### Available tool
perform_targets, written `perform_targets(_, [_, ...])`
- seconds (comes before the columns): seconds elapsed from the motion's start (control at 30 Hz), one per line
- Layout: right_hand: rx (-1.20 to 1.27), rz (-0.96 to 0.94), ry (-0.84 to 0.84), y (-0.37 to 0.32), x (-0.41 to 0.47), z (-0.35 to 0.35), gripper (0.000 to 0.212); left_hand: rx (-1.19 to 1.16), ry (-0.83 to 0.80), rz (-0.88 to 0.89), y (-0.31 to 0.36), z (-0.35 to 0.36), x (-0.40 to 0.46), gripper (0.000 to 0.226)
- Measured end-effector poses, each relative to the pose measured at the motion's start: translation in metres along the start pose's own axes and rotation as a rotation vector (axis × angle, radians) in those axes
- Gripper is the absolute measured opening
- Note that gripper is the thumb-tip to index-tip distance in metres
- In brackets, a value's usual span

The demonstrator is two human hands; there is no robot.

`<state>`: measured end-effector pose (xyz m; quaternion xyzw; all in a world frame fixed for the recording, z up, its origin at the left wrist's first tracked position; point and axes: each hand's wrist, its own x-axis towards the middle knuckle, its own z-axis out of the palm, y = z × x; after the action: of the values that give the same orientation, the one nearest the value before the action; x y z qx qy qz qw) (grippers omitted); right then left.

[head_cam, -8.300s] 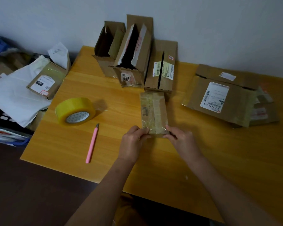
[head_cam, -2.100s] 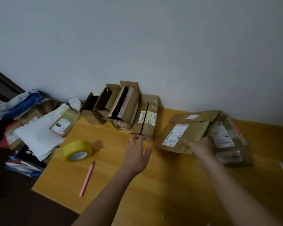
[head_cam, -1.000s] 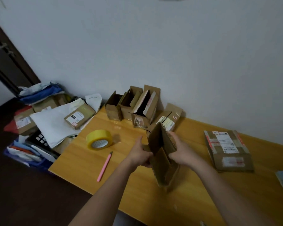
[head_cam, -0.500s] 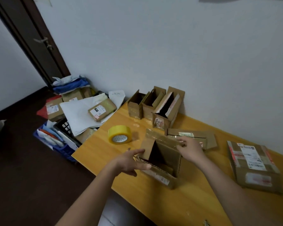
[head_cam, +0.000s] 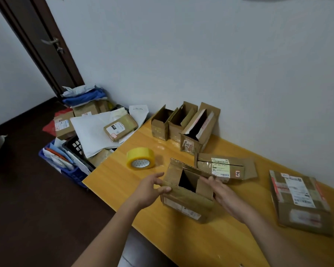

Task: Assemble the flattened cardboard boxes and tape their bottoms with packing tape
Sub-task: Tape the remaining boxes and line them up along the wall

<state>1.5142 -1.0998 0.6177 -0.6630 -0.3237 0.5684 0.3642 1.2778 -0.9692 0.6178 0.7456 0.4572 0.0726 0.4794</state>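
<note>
Table (head_cam: 181, 237): yellow wood, set against the wall.
Taped parcel (head_cam: 299, 199): lying flat, well off to the right.
Open box (head_cam: 187, 193): near the front edge, opening up, flaps raised.
Tape roll (head_cam: 140, 158): just left of that box.
Left hand (head_cam: 147, 189): thumb and fingers pinching the left flap.
Right hand (head_cam: 226, 195): fingers straight, flat against the right flap.

Illumination is dim and diffuse, with a cool cast. The tape roll (head_cam: 140, 158) casts a soft shadow toward 3 o'clock. Wide-angle distortion bends the door frame (head_cam: 39, 45). Detail is soft throughout.
</note>
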Motion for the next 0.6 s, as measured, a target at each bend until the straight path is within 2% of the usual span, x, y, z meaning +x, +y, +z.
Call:
perform_targets(0.07, [0.170, -0.055, -0.054, 0.006, 0.002, -0.006, 0.080, 0.094, 0.053, 0.009, 0.002, 0.006, 0.000, 0.020])
perform_targets(0.13, [0.237, -0.102, -0.079, 0.007, 0.002, -0.006, 0.074, 0.139, 0.121, -0.010, 0.008, 0.011, -0.002, 0.033])
perform_targets(0.2, [0.203, -0.114, -0.031, 0.007, 0.005, -0.004, 0.064, 0.088, 0.202, -0.042, 0.007, 0.017, -0.001, 0.034])
perform_targets(0.27, [0.045, -0.147, 0.051, 0.007, 0.009, 0.000, 0.048, -0.046, 0.261, -0.069, 0.006, 0.018, 0.000, 0.028])
perform_targets(0.3, [-0.014, -0.166, 0.094, 0.008, 0.012, 0.000, 0.045, -0.095, 0.275, -0.070, 0.005, 0.017, 0.000, 0.036])
perform_targets(0.4, [-0.041, -0.197, 0.222, 0.004, 0.014, 0.005, 0.061, -0.063, 0.228, -0.010, 0.006, 0.014, 0.000, 0.075])
perform_targets(0.47, [-0.134, -0.245, 0.220, 0.005, 0.015, 0.004, 0.076, -0.036, 0.167, 0.049, 0.004, 0.014, 0.004, 0.093])
perform_targets(0.5, [-0.210, -0.280, 0.205, 0.006, 0.015, 0.003, 0.074, -0.045, 0.133, 0.070, 0.003, 0.014, 0.007, 0.096])
perform_targets(0.6, [-0.336, -0.353, 0.170, 0.009, 0.014, -0.004, 0.051, -0.166, 0.060, 0.045, 0.000, 0.018, 0.014, 0.090])
